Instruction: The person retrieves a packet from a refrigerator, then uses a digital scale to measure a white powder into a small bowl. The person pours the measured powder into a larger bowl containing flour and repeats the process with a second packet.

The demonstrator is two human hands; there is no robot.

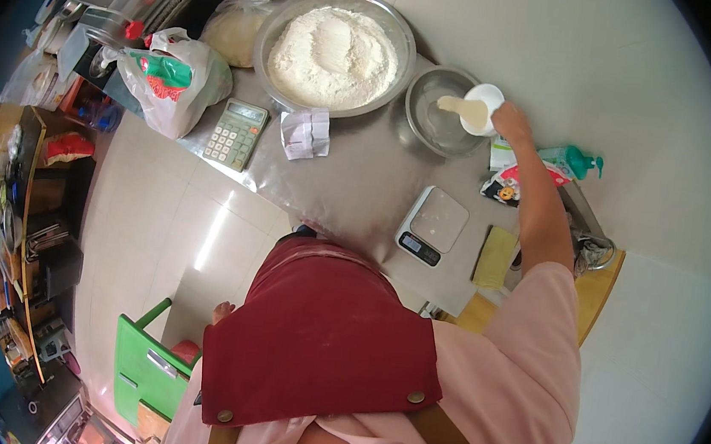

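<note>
My right hand (512, 125) grips a white cup (493, 94) and tilts it over a round stainless steel bowl (419, 128). A pale cream substance (472, 112) comes over the cup's lip towards the bowl; whether it is liquid or powder I cannot tell. To the left stands a larger steel basin (405, 34) heaped with white flour (352, 61). My left hand (223, 312) hangs low beside my red apron (326, 328), partly hidden by it and away from the table. A white digital kitchen scale (439, 220) lies nearer me, its platform bearing a few pale specks.
A calculator (235, 135), crumpled paper (305, 134) and a plastic bag (182, 86) share the steel table (359, 184). By my right arm are a folded yellow cloth (494, 258) and a green pump bottle (574, 161). A green stool (145, 369) stands on the floor behind left.
</note>
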